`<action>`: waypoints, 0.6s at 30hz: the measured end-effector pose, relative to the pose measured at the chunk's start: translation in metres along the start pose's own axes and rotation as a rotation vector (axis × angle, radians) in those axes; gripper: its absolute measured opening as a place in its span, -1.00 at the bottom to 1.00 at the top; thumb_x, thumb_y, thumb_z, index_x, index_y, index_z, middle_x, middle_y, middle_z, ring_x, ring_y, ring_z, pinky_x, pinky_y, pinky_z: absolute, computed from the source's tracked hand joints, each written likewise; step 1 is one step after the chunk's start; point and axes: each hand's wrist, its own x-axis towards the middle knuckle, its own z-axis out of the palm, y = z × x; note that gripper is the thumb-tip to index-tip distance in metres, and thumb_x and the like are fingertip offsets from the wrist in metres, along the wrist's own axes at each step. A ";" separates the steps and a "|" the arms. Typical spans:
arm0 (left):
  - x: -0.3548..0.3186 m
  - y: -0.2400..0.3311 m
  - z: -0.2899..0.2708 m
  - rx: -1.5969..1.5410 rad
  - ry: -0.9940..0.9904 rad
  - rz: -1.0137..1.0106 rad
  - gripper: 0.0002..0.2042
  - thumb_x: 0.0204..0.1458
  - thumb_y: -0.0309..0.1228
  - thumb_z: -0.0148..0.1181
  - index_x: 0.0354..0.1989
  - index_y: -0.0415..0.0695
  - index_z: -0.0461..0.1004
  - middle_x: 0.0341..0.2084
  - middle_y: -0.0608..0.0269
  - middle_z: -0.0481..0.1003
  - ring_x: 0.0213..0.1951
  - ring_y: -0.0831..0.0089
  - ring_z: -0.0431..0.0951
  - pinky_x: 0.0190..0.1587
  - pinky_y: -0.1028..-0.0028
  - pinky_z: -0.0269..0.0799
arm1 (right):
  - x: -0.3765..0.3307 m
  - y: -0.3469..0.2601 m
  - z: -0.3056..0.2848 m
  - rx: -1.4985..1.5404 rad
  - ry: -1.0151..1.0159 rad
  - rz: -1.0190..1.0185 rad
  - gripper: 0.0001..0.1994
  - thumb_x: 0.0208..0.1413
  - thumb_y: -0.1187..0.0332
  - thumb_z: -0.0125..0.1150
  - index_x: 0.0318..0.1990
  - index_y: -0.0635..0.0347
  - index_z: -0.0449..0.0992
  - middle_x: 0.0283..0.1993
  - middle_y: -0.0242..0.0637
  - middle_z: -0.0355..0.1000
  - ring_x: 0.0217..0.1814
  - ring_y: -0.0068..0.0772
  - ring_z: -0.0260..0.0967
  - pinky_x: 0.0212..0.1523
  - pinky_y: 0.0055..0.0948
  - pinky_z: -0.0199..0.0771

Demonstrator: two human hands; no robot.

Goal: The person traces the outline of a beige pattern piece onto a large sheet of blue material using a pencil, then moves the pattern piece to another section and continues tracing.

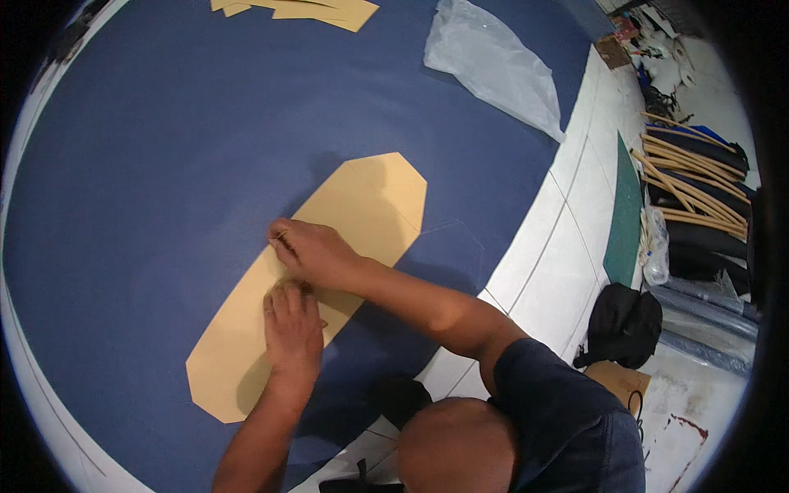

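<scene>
While the long tan pattern piece lies flat on the dark blue fabric covering the table, both hands rest on it — the left hand pressed flat and open, the right hand curled at the pattern's edge, though what it pinches I cannot tell. More tan pieces and a clear plastic bag lie well apart.

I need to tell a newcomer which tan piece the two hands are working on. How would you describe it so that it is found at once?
Start from the big blue cloth covering the table. The piece is the long tan template lying diagonally at its middle, under the left hand and right hand. Unlike the tan pieces stacked at the far edge, it lies alone and has clipped corners at both ends.
</scene>
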 end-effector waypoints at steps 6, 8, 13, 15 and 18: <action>0.011 -0.019 0.000 -0.230 -0.065 0.060 -0.14 -0.12 -0.19 0.54 0.35 -0.24 0.23 0.23 -0.21 0.27 0.29 -0.08 0.26 0.45 0.13 0.10 | 0.008 -0.002 -0.019 -0.009 -0.056 0.072 -0.77 0.35 0.25 0.04 -0.03 0.20 0.48 -0.16 -0.03 0.55 -0.09 0.07 0.52 -0.05 -0.06 0.48; 0.019 -0.016 -0.012 -0.248 -0.085 0.055 -0.06 -0.17 -0.22 0.57 0.41 -0.17 0.17 0.24 -0.21 0.25 0.29 -0.10 0.25 0.41 0.14 0.19 | 0.010 0.012 -0.033 -0.067 -0.005 0.084 -0.77 0.35 0.25 0.05 -0.03 0.20 0.48 -0.15 -0.02 0.55 -0.08 0.08 0.52 -0.05 -0.05 0.48; 0.038 -0.004 -0.032 -0.245 -0.217 -0.012 0.05 -0.24 -0.33 0.61 0.49 0.02 0.07 0.29 -0.17 0.19 0.30 -0.12 0.22 0.24 0.19 0.45 | 0.017 0.052 -0.076 -0.117 0.149 0.088 -0.76 0.35 0.26 0.06 -0.03 0.23 0.48 -0.18 0.01 0.56 -0.09 0.07 0.54 -0.04 -0.11 0.50; 0.040 -0.002 -0.029 -0.214 -0.213 -0.039 0.05 -0.24 -0.39 0.60 0.49 0.07 0.08 0.33 -0.15 0.14 0.32 -0.12 0.21 0.17 0.18 0.53 | 0.022 0.058 -0.091 -0.112 0.196 0.111 -0.77 0.34 0.28 0.07 -0.04 0.25 0.47 -0.21 0.01 0.57 -0.13 0.09 0.55 -0.08 -0.10 0.51; 0.043 0.003 -0.032 -0.182 -0.167 -0.038 -0.01 -0.17 -0.48 0.52 0.50 0.04 0.07 0.41 -0.15 0.05 0.40 -0.18 0.13 0.16 0.09 0.55 | 0.027 0.070 -0.109 -0.112 0.283 0.133 -0.79 0.31 0.31 0.11 -0.07 0.28 0.46 -0.23 0.05 0.58 -0.17 0.09 0.57 -0.13 -0.10 0.52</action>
